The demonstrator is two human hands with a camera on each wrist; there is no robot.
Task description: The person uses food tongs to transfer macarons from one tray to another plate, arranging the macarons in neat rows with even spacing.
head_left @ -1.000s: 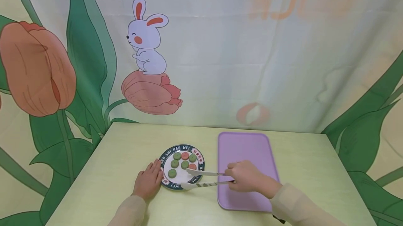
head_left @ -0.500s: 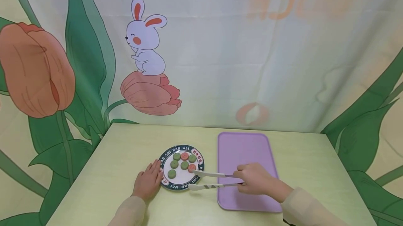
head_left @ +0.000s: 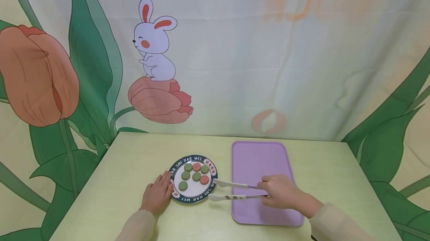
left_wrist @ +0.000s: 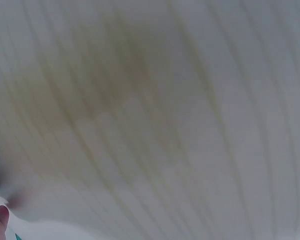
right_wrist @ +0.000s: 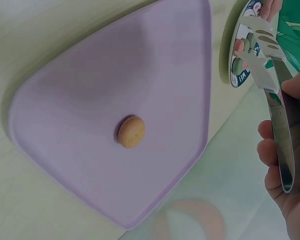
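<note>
My right hand point(head_left: 280, 192) grips metal tongs point(head_left: 231, 184) with pale tips, held over the purple tray point(head_left: 258, 159). The tips stand apart at the right rim of the round plate point(head_left: 198, 189), with nothing between them. On the plate lie several green macarons point(head_left: 183, 185) and two pink macarons point(head_left: 204, 180). My left hand point(head_left: 158, 192) rests flat with its fingertips at the plate's left rim. In the right wrist view an orange-yellow macaron point(right_wrist: 132, 131) sits on the tray; in the head view my right hand hides it.
Plate and tray stand side by side on a pale yellow table point(head_left: 141, 151). Behind it hangs a printed curtain point(head_left: 218, 65) with a rabbit and tulips. Blurred pale fabric point(left_wrist: 190, 125) fills most of the left wrist view, with a fingertip point(left_wrist: 0, 217) at lower left.
My right hand and the tongs have moved right, so the tips have gone from over the plate's macarons to its right rim. My left hand stays at the plate.
</note>
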